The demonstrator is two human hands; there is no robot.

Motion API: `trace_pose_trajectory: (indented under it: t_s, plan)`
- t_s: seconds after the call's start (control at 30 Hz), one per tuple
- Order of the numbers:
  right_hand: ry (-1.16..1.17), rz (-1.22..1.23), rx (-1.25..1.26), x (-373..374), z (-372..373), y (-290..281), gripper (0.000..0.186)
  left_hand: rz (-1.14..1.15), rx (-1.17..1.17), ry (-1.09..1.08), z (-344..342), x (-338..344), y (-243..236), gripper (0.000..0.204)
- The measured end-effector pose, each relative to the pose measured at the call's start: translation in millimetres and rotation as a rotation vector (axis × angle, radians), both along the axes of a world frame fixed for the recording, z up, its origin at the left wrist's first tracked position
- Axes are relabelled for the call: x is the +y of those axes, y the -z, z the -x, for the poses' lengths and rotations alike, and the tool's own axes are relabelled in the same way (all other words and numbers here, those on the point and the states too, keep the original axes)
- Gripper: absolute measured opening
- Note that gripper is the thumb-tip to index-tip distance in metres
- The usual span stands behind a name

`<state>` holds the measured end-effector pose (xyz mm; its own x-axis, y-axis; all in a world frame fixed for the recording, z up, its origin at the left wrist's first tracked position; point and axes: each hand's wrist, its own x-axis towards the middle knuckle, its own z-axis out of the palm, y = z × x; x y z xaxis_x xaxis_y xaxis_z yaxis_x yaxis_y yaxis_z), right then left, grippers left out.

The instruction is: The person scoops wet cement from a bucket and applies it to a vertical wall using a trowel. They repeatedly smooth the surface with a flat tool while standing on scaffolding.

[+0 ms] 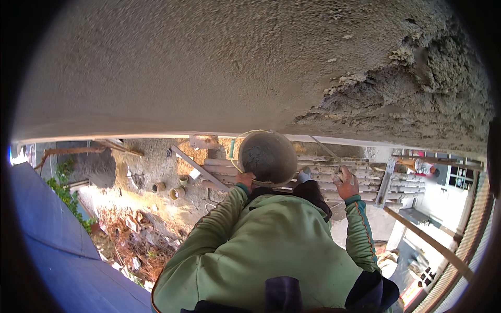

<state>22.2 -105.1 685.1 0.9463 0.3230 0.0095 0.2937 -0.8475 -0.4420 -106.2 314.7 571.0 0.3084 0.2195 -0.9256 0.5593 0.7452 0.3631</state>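
Observation:
My left hand [246,180] is closed at the lower left rim of a bucket [267,158] holding wet grey mortar; its thin handle with a green grip [231,148] arches to the left. My right hand [345,182] has curled fingers, right of the bucket; what it holds, if anything, I cannot make out. Above both hands spreads a plastered wall face [182,68], smooth at left, with a rough, broken mortar patch [433,94] at upper right. My foot [304,175] shows below the bucket.
Below lie wooden planks [224,169], pipes and pots [177,193], and rubble [135,229]. A blue sheet [62,224] slopes at left beside green leaves. At right stand a long pole [428,240] and railings, with another person [421,167] farther down.

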Motion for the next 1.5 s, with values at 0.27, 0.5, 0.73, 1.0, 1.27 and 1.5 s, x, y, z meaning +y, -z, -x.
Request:
trace_pose_trajectory:
  t_s: [0.27,0.5,0.73,1.0,1.27,1.5]
  plan:
    - [-0.239,0.585,0.056,9,-123,-78,0.045,-0.009,-0.04,-0.61,78,-41,-16,0.036]
    - [-0.302,0.512,-0.09,68,-116,-162,0.049,-0.133,0.04,-0.801,109,-69,-10,0.038]
    - [-0.33,0.355,0.02,87,-137,-232,0.042,-0.142,0.021,-0.813,166,-77,48,0.025]
    - [-0.404,0.143,0.153,70,-102,-217,0.038,-0.317,-0.09,-0.79,200,-77,68,0.056]
    - [-0.247,0.284,0.122,70,-128,-86,0.042,-0.328,-0.227,-0.798,97,-71,-36,0.04]
    - [-0.541,-0.111,0.267,109,-103,-177,0.035,-0.462,-0.101,-0.563,98,-89,-48,0.049]
